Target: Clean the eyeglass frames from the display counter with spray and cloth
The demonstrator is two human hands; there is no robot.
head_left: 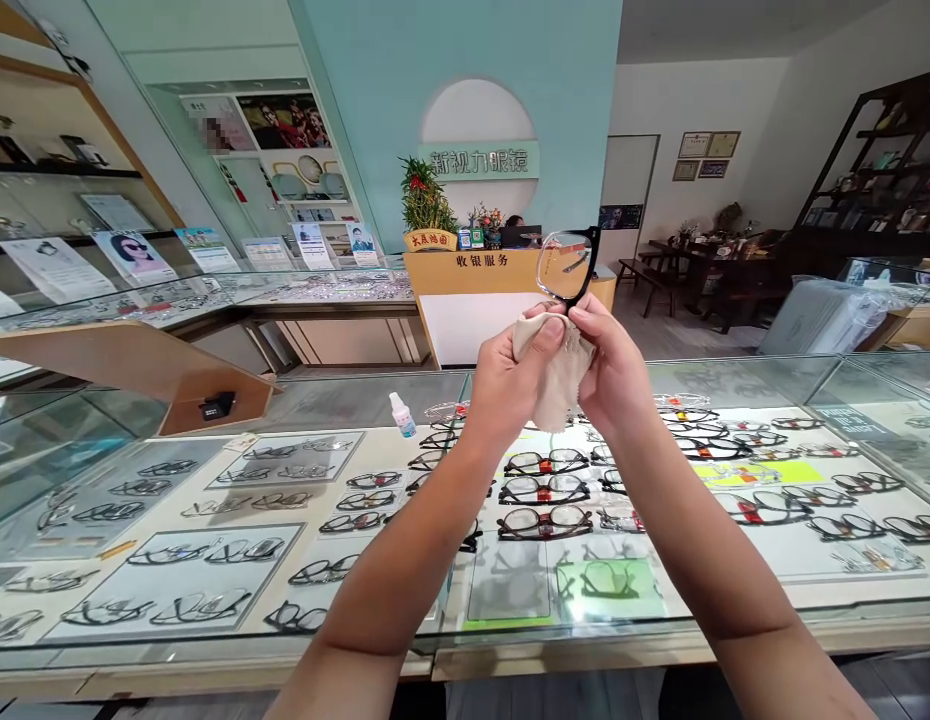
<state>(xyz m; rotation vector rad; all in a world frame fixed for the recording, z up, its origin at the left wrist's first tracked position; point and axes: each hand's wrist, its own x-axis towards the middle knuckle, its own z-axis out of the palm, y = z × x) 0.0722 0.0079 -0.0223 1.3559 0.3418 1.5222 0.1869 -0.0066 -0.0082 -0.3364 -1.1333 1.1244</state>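
Observation:
Both my hands are raised above the glass display case, close together. My left hand [514, 375] is closed on a beige cleaning cloth [561, 385], its thumb pressing the fabric near the glasses. My right hand [613, 360] pinches the lower part of a pair of eyeglasses [594, 262] with a dark frame. One lens stands upright above my fingers, and the cloth hides the other end of the frame. A small white spray bottle [402, 415] with a blue and pink label stands on the glass top, left of my hands.
Beneath the glass display case [450, 590] lie rows of eyeglasses. A wooden sign-like board [127, 365] stands at the left. Farther back are a cashier counter [472, 300], a person partly hidden behind it, a plant [427, 200], and a wrapped grey box [825, 315] at the right.

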